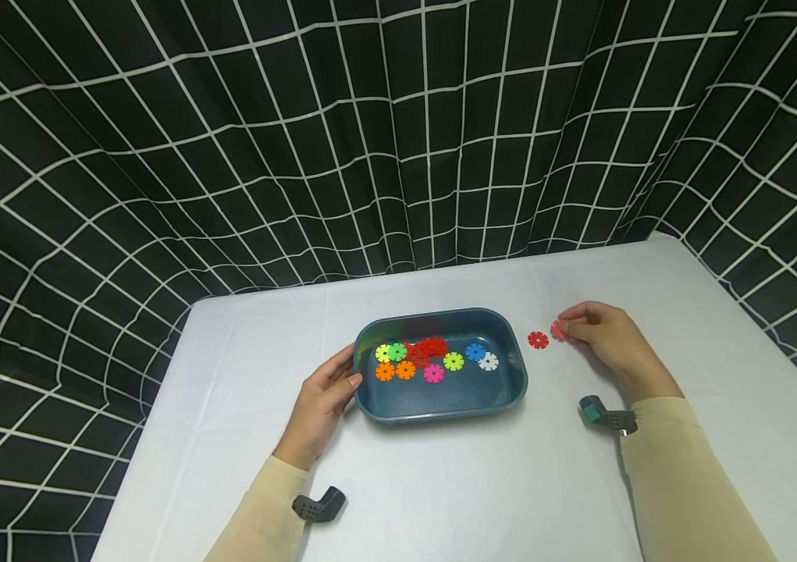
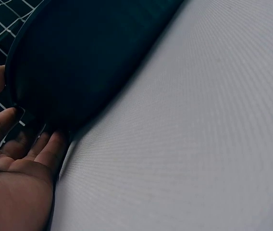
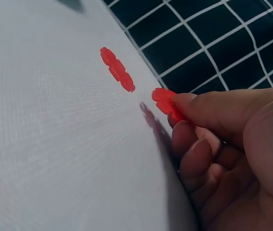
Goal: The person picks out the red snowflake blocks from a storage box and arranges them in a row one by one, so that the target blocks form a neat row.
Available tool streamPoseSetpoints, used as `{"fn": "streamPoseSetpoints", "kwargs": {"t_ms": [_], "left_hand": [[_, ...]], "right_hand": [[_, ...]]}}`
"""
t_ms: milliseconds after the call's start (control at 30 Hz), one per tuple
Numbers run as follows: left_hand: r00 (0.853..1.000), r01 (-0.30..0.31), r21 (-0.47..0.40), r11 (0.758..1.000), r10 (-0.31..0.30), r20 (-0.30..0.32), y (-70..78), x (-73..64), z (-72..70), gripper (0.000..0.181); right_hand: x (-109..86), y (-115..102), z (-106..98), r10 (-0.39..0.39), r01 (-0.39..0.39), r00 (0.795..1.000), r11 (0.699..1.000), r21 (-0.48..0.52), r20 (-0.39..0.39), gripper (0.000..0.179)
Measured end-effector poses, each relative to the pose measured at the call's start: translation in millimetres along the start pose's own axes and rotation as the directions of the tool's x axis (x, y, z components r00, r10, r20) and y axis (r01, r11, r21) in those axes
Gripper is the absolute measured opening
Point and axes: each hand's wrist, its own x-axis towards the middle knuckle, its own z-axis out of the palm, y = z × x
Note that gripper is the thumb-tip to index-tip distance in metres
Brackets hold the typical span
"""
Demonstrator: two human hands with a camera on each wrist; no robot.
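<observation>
A dark blue plastic tray with rounded corners stands on the white tablecloth. My left hand grips its left end, thumb at the rim and fingers against the outer wall, as the left wrist view of the tray wall also shows. To the right of the tray, my right hand pinches a red notched plastic disc between thumb and fingers, lifted slightly above the cloth with its shadow below. Another red notched disc lies flat between that hand and the tray.
Several notched discs lie in the tray: a heap of red ones, orange, pink, blue, white and yellow-green. A black curtain with a white grid hangs behind the table.
</observation>
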Motion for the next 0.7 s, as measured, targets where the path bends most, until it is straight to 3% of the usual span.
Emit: {"fn": "streamPoseSetpoints", "kwargs": {"t_ms": [333, 700], "left_hand": [[1.0, 0.01, -0.003, 1.0, -0.01, -0.01, 1.1, 0.1, 1.1, 0.054], [1.0, 0.012, -0.008, 1.0, -0.012, -0.01, 3.8, -1.4, 2.6, 0.053]], "right_hand": [[0.6, -0.5, 2.4, -0.005, 0.006, 0.999, 0.999, -0.031, 0.033, 0.027], [-0.2, -4.1, 6.0, -0.009, 0.01, 1.0, 0.996, -0.093, 0.008, 0.028]]}}
